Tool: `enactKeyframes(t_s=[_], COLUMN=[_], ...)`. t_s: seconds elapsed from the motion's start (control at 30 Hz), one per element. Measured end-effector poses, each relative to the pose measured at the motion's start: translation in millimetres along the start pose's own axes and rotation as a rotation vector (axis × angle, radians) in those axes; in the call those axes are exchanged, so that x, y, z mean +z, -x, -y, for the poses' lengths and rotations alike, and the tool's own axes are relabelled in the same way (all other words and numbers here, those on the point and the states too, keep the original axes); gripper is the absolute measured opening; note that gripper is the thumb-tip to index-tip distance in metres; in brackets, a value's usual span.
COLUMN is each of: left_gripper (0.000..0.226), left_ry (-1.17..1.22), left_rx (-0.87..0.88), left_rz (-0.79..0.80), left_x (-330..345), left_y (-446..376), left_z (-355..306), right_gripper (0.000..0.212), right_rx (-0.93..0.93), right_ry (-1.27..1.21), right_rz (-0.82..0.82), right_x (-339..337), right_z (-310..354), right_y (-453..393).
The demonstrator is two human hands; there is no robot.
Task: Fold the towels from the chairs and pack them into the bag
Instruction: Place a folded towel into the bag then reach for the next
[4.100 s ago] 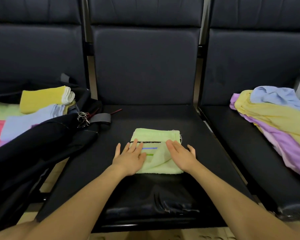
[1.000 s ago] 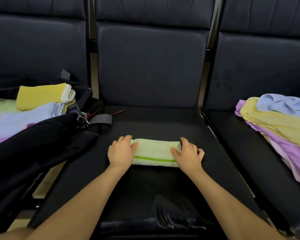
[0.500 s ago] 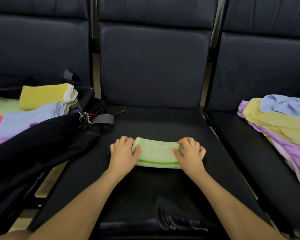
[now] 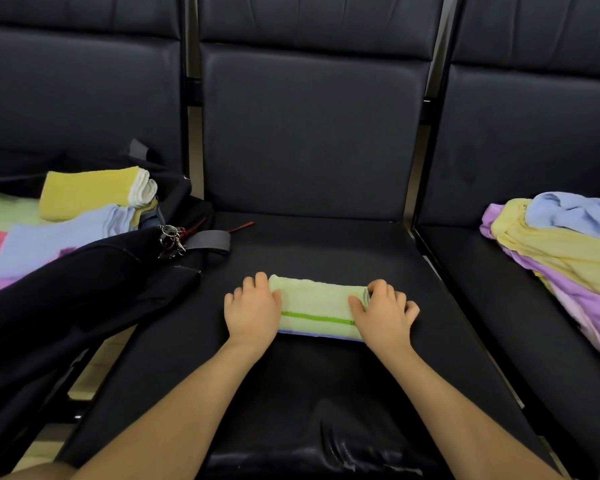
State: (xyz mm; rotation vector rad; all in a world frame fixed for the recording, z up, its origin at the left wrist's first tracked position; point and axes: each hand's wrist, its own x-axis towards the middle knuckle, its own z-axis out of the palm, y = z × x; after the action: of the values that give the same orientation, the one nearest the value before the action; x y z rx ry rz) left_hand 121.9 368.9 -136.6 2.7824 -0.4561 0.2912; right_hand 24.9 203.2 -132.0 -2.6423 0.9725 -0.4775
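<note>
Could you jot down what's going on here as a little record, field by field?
Place: row of dark padded chairs; middle seat is the work surface
In hand: light green towel, folded into a narrow strip
Left hand: grips the strip's left end
Right hand: grips its right end
Bag: black, open, on the left chair
Already packed: yellow folded towel, light blue folded towel
Waiting: loose towel pile on the right chair

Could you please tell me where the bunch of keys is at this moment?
In the head view, the bunch of keys hangs on the black bag at the left, beside its grey strap and just below the folded blue towel.
</note>
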Motion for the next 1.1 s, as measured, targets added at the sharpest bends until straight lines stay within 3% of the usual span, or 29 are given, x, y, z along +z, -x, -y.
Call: enactKeyframes(t_s=[0.13,0.5,0.6,0.7,0.83,1.0,1.1], left_gripper=[0.047,0.043,0.041,0.045,0.040,0.040,0.030], left_ry=[-0.111,-0.061,-0.003,-0.056,-0.044,-0.042,-0.031], left_rx=[0.131,0.235,0.276,0.372,0.377,0.299,0.277], left_rz=[-0.001,-0.027,-0.115,-0.318,-0.520,-0.600,-0.643], left_x=[7,6,5,-1,-30,-73,-94], left_y=[4,11,15,14,10,11,12], left_z=[-1,-2,2,6,15,37,58], right_gripper=[0.042,0.040,0.036,0.033,0.036,0.031,0.029], right_rx=[-0.075,-0.164,-0.204,-0.259,-0.334,-0.440,-0.466], right_ry=[0.106,0.099,0.075,0.048,-0.082,-0.277,-0.360], right_rz=[0.015,0.115,0.124,0.069,-0.022,-0.085,-0.099], right_x=[0,0,-4,-11,-33,-62,-71], right_z=[-4,7,12,18,37,74,99], right_y=[4,14,19,23,29,43,49])
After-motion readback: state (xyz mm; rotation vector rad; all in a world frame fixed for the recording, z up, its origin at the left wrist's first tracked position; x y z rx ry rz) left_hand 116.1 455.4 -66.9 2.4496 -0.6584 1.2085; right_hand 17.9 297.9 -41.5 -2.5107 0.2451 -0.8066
